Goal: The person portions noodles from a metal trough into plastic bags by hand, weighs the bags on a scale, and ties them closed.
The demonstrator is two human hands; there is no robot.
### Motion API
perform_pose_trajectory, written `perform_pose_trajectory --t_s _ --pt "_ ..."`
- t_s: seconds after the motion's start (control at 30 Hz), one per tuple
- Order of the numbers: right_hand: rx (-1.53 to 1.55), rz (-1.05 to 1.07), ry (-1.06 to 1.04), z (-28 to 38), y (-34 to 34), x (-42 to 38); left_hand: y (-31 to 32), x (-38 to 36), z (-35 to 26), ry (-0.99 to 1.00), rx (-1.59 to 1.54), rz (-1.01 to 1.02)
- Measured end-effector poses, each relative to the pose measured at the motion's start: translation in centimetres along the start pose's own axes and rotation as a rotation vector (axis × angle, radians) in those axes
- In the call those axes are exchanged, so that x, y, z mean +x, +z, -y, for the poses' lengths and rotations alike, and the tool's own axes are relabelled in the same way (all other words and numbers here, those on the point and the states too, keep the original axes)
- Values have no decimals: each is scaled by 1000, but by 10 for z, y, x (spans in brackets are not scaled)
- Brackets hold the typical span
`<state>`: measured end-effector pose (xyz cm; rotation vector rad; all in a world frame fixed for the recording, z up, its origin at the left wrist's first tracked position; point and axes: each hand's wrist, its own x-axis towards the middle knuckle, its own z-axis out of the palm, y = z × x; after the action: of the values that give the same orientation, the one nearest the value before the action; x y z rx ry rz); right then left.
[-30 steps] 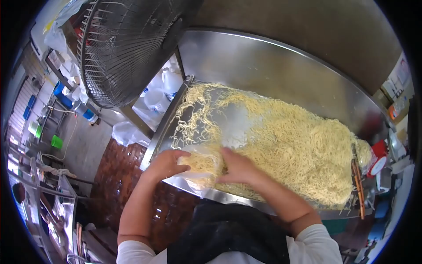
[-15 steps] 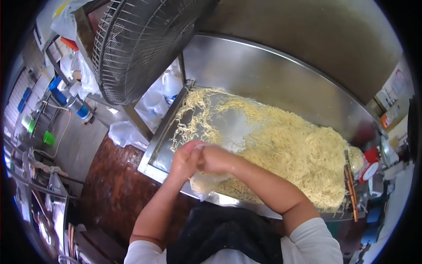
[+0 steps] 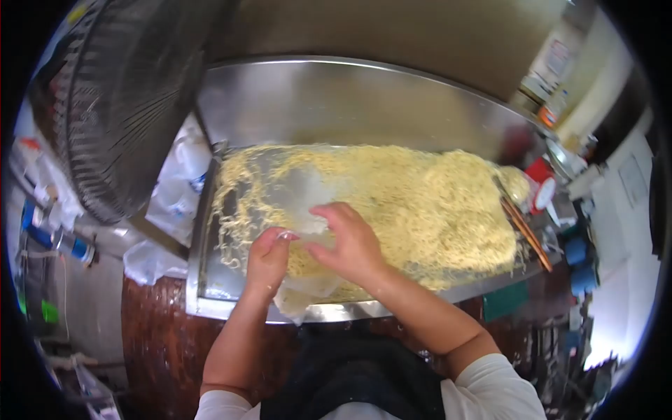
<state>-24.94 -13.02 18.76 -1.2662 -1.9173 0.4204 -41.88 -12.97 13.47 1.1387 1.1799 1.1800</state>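
My left hand (image 3: 267,260) pinches the gathered top of a clear plastic bag (image 3: 302,291), which hangs below it at the near edge of the metal table (image 3: 280,313). Just to the right, my right hand (image 3: 350,245) is open, thumb and fingers spread apart toward the bag's top. What the bag contains is hard to make out through the plastic and blur. Behind and right of my hands lies a wide heap of yellow noodles (image 3: 448,213), thickest at the right. Looser noodle strands (image 3: 234,224) lie scattered at the left.
A large fan (image 3: 129,105) stands close on the left. Wooden sticks (image 3: 526,234) lie along the table's right side, beside a red scale (image 3: 542,185). White plastic bags (image 3: 150,262) and a jug (image 3: 192,155) sit past the left edge. A metal backsplash (image 3: 336,101) rises behind.
My hands, earlier together at the bag's top, have come apart. The right one has opened and moved away, while the left still pinches the bag. The view has turned toward the right.
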Motion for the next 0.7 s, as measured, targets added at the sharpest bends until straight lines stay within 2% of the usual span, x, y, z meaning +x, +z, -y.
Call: perform_pose_trajectory --t_s 0.03,0.1,0.17,0.27,0.33,0.43,0.47,0.57,0.63,0.7 --pt "-132 -140 -114 -10 1 -5 10 -3 -4 36 57 57" --pt "-28 -85 27 -37 -2 -21 33 -17 -13 156 177 192" --pt "482 280 524 -66 -11 -48 53 -28 -22 256 277 285" --pt "729 170 656 -54 -71 -70 86 -53 -51 229 367 325" --pt "863 115 577 -57 -107 -96 106 -71 -74 144 556 387" --pt "1016 129 532 -54 -178 -138 145 -80 -54 376 1068 287" --pt "1068 148 530 -55 -203 -154 156 -76 -30 294 1084 251" --pt "864 73 353 -75 -253 -203 220 -88 14 -143 422 316" --pt "685 -125 119 -107 -271 -234 269 -94 32 -167 225 356" --pt "1052 12 573 -106 -330 -259 320 -105 18 -216 64 411"
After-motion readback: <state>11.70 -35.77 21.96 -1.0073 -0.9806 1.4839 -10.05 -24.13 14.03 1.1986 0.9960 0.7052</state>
